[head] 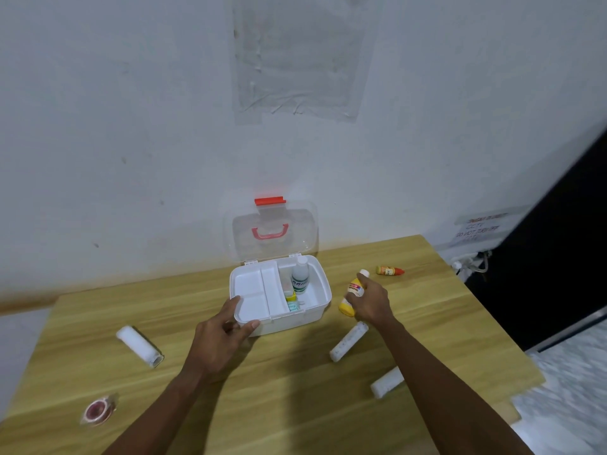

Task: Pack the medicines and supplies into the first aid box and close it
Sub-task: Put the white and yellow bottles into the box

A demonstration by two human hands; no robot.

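Observation:
The white first aid box (317, 308) stands open at the table's middle, its clear lid (272, 226) with a red handle and latch leaning back against the wall. A white tray insert fills its left half; a white bottle (299, 274) and small packets stand in the right half. My left hand (226, 333) grips the box's front left corner. My right hand (369, 302) is closed around a yellow bottle (351, 295) with a white cap, just right of the box.
On the wooden table (279, 399) lie a white roll (139, 345) at left, a red tape roll (98, 411) at front left, two white tubes (348, 341) (387, 382) at right, and a small orange bottle (389, 270) at back right. A dark doorway lies to the right.

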